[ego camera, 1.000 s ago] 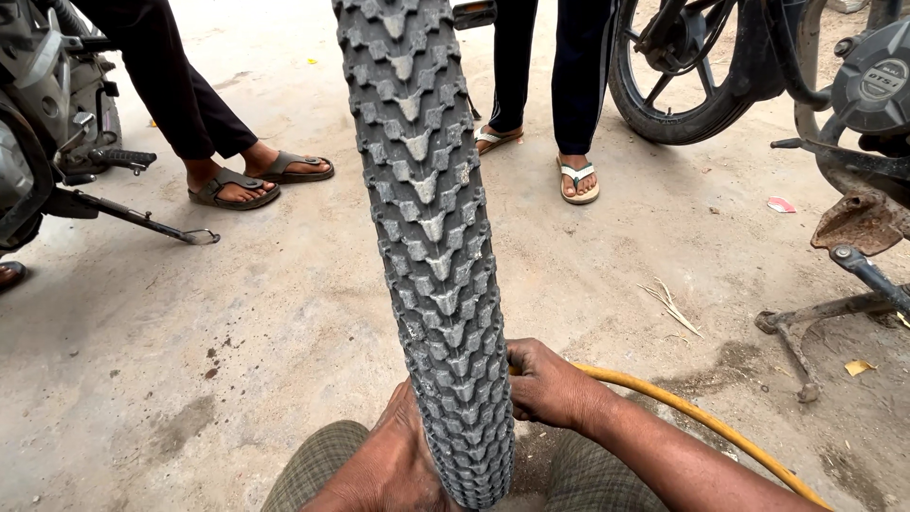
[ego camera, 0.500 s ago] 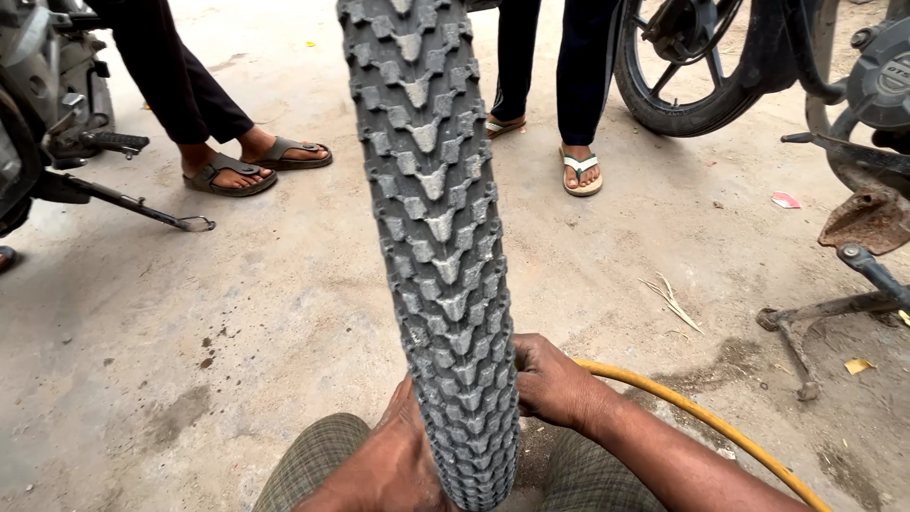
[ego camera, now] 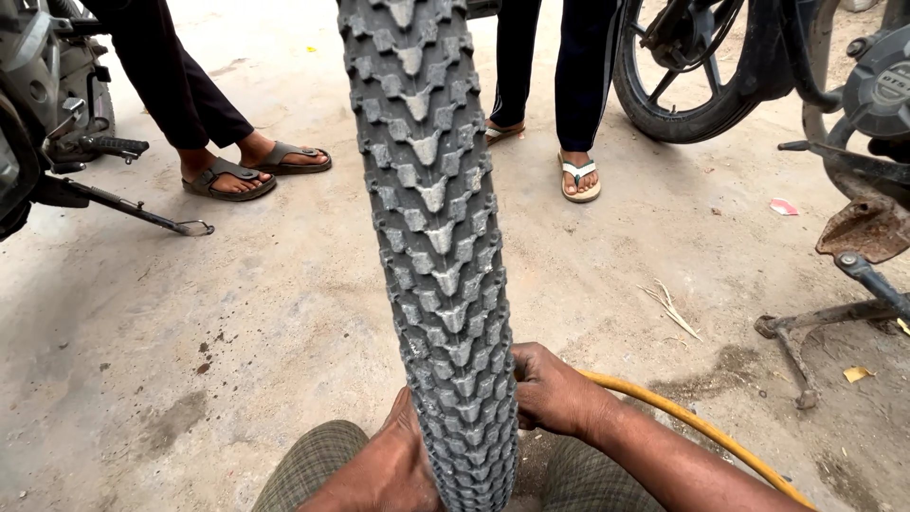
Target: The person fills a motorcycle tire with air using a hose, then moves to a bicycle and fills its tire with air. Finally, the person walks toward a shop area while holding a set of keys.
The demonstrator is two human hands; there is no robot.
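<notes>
a knobby black tyre stands upright on its tread, running from the 12 o'clock edge of the view down to 6 o'clock, between the person's knees. the left hand lies flat against its left sidewall at 7 o'clock, and the right hand clasps the right sidewall at 5 o'clock, fingers curled onto the rubber. a yellow hose trails off toward 4 o'clock behind the right wrist; two bystanders' sandalled feet stand on the concrete floor at 10 and 1 o'clock.
</notes>
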